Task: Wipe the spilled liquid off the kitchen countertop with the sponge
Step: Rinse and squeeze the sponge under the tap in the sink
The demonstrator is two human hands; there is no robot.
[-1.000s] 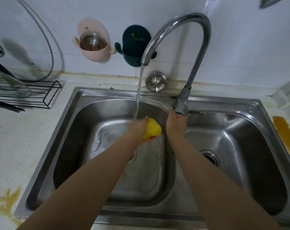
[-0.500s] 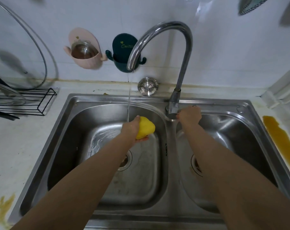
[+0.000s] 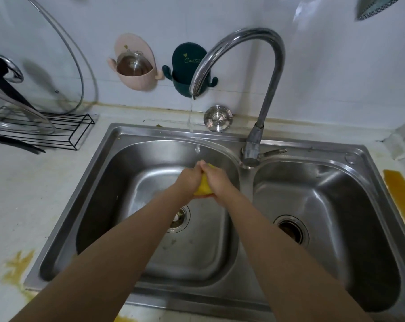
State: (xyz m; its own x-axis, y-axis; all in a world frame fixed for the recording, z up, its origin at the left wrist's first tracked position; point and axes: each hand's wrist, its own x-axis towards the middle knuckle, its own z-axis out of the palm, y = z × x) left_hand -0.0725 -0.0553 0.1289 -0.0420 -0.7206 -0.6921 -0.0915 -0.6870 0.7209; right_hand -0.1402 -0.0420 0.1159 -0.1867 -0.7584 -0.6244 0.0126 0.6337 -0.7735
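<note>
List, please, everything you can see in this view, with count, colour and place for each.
sponge: 1, yellow, squeezed between both hands over the left basin
spilled liquid: 3 patches, brownish yellow, countertop right of the sink, front left, and bottom edge
sink: 1, steel, two basins, centre
faucet: 1, chrome, behind the divider, thin trickle
wall holders: 2, pink and dark green, on the wall
sink plug: 1, steel, behind the sink
wire rack: 1, black, left, with glass lids
left hand: 1, grips the sponge
right hand: 1, grips the sponge
</note>
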